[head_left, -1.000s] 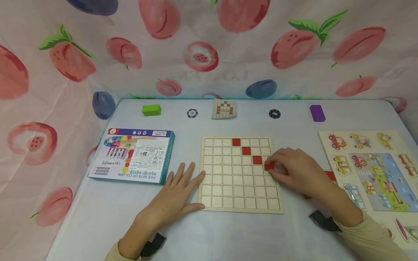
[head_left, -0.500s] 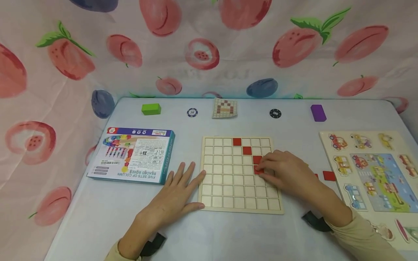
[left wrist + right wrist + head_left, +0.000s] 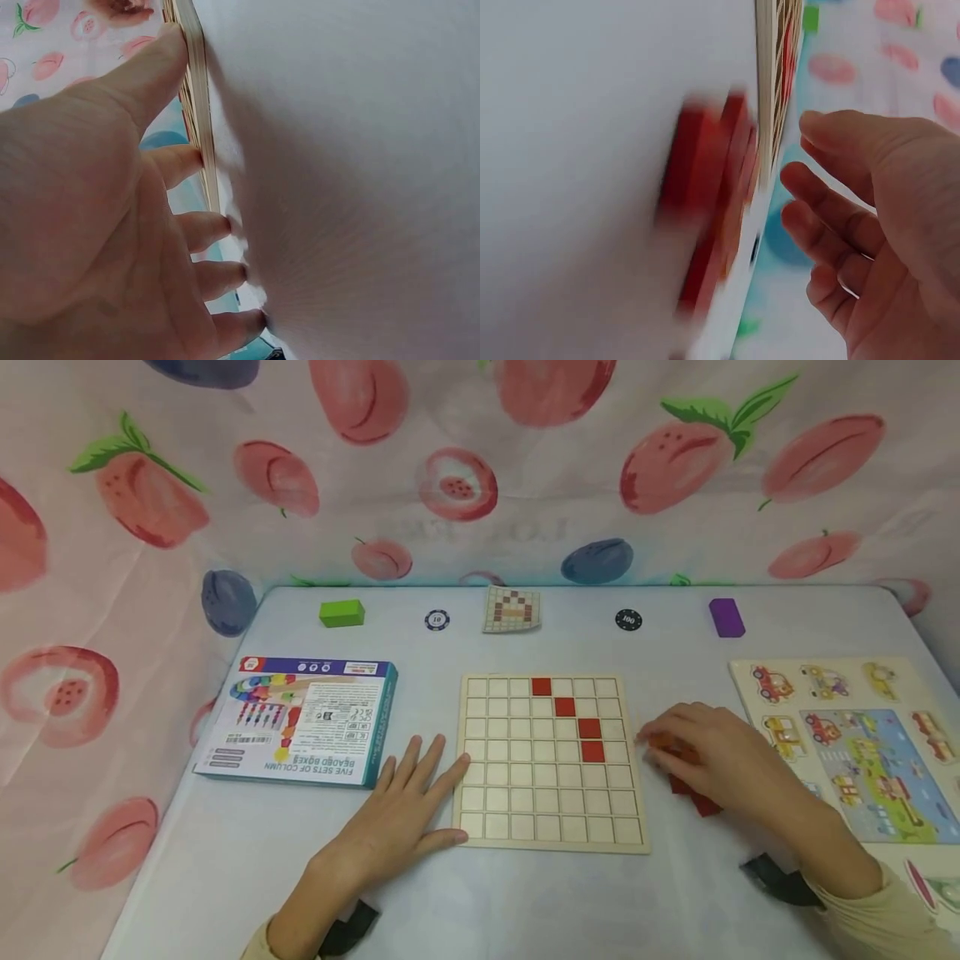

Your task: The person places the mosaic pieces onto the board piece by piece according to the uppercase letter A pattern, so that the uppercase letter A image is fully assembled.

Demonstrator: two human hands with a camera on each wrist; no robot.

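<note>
A square wooden grid board (image 3: 498,799) lies mid-table, with several red tiles (image 3: 592,752) set in cells toward its upper right. My left hand (image 3: 382,822) rests flat with fingers spread, thumb and index fingertips at the board's left edge. My right hand (image 3: 708,760) hovers to the right of the board over a loose group of red tiles (image 3: 701,804), partly hiding them. In the right wrist view its fingers are loosely bent, with nothing between thumb and fingertips, and the blurred red tiles (image 3: 686,169) lie apart from it.
A small pattern card (image 3: 512,610) stands behind the board between two round chips, one of them black (image 3: 628,620). Green (image 3: 342,613) and purple (image 3: 727,617) blocks sit farther out. Left is a flat box (image 3: 300,722); right, a vehicle puzzle (image 3: 862,760).
My right hand placed a red tile in the fourth row, under the one above, let go, and moved right to the loose tiles. The left hand stays put.
</note>
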